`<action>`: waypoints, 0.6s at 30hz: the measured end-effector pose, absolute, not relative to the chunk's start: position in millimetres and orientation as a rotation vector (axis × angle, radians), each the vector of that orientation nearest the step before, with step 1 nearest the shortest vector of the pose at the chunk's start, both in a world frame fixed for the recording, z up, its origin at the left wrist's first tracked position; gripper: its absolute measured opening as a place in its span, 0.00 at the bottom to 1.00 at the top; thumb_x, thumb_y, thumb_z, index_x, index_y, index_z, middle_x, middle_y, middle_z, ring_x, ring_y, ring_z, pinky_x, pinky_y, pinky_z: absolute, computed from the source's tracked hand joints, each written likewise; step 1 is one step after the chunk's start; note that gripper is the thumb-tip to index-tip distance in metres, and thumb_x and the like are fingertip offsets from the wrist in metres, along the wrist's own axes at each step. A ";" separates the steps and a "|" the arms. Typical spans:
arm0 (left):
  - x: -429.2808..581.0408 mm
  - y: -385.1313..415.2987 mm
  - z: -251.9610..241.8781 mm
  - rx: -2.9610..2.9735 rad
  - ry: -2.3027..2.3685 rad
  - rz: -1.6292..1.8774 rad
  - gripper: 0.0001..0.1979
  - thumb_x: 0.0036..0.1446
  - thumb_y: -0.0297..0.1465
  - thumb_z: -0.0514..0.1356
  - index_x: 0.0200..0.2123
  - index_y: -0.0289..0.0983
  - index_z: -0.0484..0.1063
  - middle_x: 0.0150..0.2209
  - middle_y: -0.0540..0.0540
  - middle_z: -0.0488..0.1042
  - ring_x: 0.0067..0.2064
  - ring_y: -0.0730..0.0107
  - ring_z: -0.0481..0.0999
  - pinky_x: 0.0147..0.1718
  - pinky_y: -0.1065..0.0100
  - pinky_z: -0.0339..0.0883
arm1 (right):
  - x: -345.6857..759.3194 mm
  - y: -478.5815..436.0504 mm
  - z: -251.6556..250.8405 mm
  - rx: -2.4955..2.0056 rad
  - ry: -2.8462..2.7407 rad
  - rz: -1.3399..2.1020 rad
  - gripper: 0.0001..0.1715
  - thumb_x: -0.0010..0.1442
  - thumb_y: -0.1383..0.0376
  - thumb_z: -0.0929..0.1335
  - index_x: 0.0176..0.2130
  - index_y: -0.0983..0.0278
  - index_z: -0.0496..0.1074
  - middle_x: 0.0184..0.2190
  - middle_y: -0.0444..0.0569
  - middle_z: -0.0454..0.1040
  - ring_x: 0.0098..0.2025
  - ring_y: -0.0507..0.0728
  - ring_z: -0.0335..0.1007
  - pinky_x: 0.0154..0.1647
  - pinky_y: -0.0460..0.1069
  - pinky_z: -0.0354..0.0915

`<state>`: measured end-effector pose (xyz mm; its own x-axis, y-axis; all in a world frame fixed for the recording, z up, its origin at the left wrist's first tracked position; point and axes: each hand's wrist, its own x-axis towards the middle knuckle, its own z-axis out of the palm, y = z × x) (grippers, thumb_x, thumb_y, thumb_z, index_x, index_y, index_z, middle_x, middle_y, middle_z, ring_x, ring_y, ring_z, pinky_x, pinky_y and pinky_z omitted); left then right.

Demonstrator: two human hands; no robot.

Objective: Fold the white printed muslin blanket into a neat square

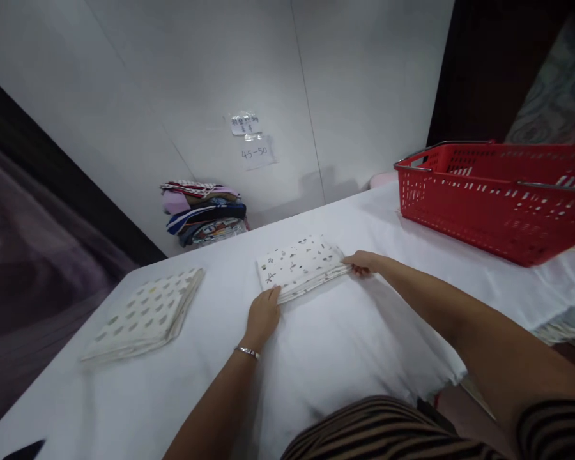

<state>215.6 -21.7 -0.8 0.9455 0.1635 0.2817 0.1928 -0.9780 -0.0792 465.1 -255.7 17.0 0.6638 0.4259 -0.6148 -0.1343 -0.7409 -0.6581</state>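
Note:
A folded white cloth (299, 263) with small brown and grey prints lies on the white-covered table in front of me. My left hand (263, 313), with a bracelet at the wrist, pinches its near left corner. At the near right corner my right hand (363, 262) grips the folded layers between thumb and fingers. The cloth is folded into a flat rectangle, its stacked edges facing me. To the left lies another folded white cloth (146, 313) with rows of grey-green spots, apart from both hands.
A red plastic basket (493, 217) with metal handles stands on the table (326, 358) at the right. Behind the table's far edge, a stack of folded fabrics (206, 214) sits against the wall. Paper labels (259, 152) are taped above it. A dark object (23, 451) shows at the lower left.

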 end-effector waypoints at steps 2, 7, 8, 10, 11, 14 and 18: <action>215.8 -23.5 5.9 -2.972 -0.311 -0.354 0.26 0.51 0.21 0.51 0.55 0.32 0.62 0.47 0.40 0.71 0.48 0.61 0.69 0.47 0.62 0.64 | 461.3 -259.2 18.9 -2.189 -0.242 1.024 0.21 0.58 0.56 0.64 0.21 0.67 0.63 0.10 0.45 0.63 0.11 0.46 0.52 0.11 0.42 0.46; 194.6 -30.5 8.0 -2.980 -0.252 -0.363 0.25 0.52 0.21 0.50 0.55 0.36 0.63 0.49 0.43 0.71 0.48 0.64 0.70 0.46 0.64 0.65 | 445.1 -279.5 14.7 -2.188 -0.299 1.024 0.23 0.58 0.55 0.64 0.20 0.67 0.65 0.11 0.46 0.63 0.10 0.46 0.51 0.11 0.43 0.46; 189.0 -32.1 5.2 -2.993 -0.213 -0.372 0.24 0.52 0.21 0.50 0.54 0.37 0.64 0.50 0.43 0.71 0.50 0.64 0.69 0.48 0.64 0.64 | 441.7 -283.9 12.2 -2.187 -0.304 1.027 0.23 0.58 0.55 0.64 0.19 0.68 0.65 0.11 0.46 0.64 0.10 0.46 0.51 0.12 0.43 0.46; 179.8 -34.9 -0.6 -3.021 -0.155 -0.395 0.24 0.53 0.20 0.50 0.53 0.37 0.65 0.52 0.44 0.70 0.53 0.65 0.67 0.51 0.65 0.62 | 436.8 -291.1 8.0 -2.184 -0.313 1.033 0.24 0.58 0.54 0.64 0.20 0.68 0.66 0.12 0.47 0.65 0.11 0.46 0.52 0.12 0.43 0.47; 176.6 -35.9 -2.4 -3.036 -0.149 -0.409 0.24 0.53 0.20 0.50 0.53 0.37 0.65 0.52 0.44 0.69 0.54 0.65 0.66 0.52 0.65 0.61 | 435.4 -293.9 7.1 -2.180 -0.326 1.036 0.24 0.58 0.54 0.64 0.20 0.68 0.66 0.13 0.47 0.66 0.12 0.47 0.54 0.13 0.43 0.48; 173.3 -37.3 0.2 -3.101 -0.202 -0.423 0.22 0.54 0.26 0.53 0.53 0.38 0.66 0.52 0.44 0.69 0.53 0.63 0.68 0.52 0.62 0.63 | 435.0 -297.9 12.4 -2.220 -0.414 1.006 0.23 0.58 0.52 0.64 0.24 0.68 0.67 0.19 0.51 0.71 0.16 0.49 0.62 0.15 0.44 0.51; 187.0 -35.8 17.4 -3.229 -0.360 -0.548 0.20 0.57 0.41 0.53 0.50 0.39 0.69 0.50 0.45 0.71 0.51 0.62 0.69 0.51 0.60 0.64 | 429.4 -287.3 32.3 -2.455 -0.630 0.411 0.19 0.57 0.53 0.65 0.34 0.67 0.70 0.34 0.55 0.75 0.33 0.56 0.70 0.31 0.48 0.62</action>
